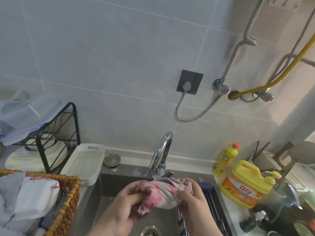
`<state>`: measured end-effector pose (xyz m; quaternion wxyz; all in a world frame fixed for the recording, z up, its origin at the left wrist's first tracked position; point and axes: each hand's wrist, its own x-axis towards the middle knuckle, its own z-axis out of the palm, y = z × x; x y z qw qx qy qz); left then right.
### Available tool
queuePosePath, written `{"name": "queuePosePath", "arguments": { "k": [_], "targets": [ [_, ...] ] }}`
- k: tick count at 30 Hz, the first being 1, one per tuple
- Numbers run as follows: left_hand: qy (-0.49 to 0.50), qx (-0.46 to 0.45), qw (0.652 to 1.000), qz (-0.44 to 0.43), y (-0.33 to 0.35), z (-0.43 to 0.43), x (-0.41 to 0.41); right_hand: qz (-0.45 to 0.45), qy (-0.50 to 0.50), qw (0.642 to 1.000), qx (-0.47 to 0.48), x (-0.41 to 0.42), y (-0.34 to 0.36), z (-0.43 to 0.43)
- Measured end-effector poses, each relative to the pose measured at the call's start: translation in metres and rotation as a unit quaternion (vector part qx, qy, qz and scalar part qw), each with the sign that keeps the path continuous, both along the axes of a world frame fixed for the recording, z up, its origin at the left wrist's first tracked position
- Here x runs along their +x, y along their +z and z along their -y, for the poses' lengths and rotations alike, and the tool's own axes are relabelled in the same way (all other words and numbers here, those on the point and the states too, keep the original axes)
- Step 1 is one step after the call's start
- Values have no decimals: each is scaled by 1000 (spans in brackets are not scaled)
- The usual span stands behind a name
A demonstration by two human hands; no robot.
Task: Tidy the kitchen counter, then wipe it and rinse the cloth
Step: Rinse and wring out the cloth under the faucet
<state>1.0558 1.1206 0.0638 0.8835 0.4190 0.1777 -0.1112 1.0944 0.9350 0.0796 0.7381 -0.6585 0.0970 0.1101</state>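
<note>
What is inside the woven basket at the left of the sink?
The woven basket holds folded cloths: white with red print, and grey. Whatever lies under them is covered.

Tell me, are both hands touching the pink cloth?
Touching. The head view shows the left hand and right hand both gripping the pink cloth over the sink.

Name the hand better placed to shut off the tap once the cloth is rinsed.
Right, probably. The right hand grips the pink-and-white checked cloth just below the curved chrome tap, nearer its base than the left hand.
</note>
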Motion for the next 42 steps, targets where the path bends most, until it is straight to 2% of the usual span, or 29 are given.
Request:
{"name": "queuePosePath", "arguments": {
  "k": [3, 6, 9, 13, 15, 22, 24, 25, 29, 31, 36, 39, 42],
  "targets": [
    [60, 31, 997, 24, 5, -1, 2, -4, 60, 992, -112, -9, -9, 8],
    [43, 90, 993, 59, 16, 4, 0, 24, 128, 972, -194, -16, -5, 6],
    [25, 188, 978, 86, 25, 12, -3, 83, 178, 965, -172, -25, 7, 1],
    [25, 207, 973, 98, 42, 22, -12, 180, 144, 944, -237, -28, 21, 0],
    [28, 216, 970, 104, 52, 28, -19, 197, 135, 938, -253, -31, 24, 5],
    [41, 257, 954, 147, 84, 47, -43, 221, 206, 911, -282, -51, 36, 30],
    [39, 329, 926, 180, 95, 52, -52, 241, 219, 895, -304, -54, 43, 40],
    [38, 388, 900, 197, 99, 54, -56, 247, 226, 886, -320, -55, 46, 45],
    [50, 602, 754, 259, 115, 61, -72, 264, 250, 856, -367, -59, 59, 68],
    [79, 635, 717, 278, 125, 63, -79, 271, 251, 857, -359, -61, 70, 81],
    [127, 602, 721, 319, 150, 79, -91, 230, 266, 872, -341, -68, 102, 101],
    [179, 537, 757, 326, 163, 87, -91, 232, 272, 913, -198, -79, 115, 107],
    [199, 490, 780, 334, 175, 93, -95, 209, 306, 921, -125, -89, 114, 116]
  ]
}}
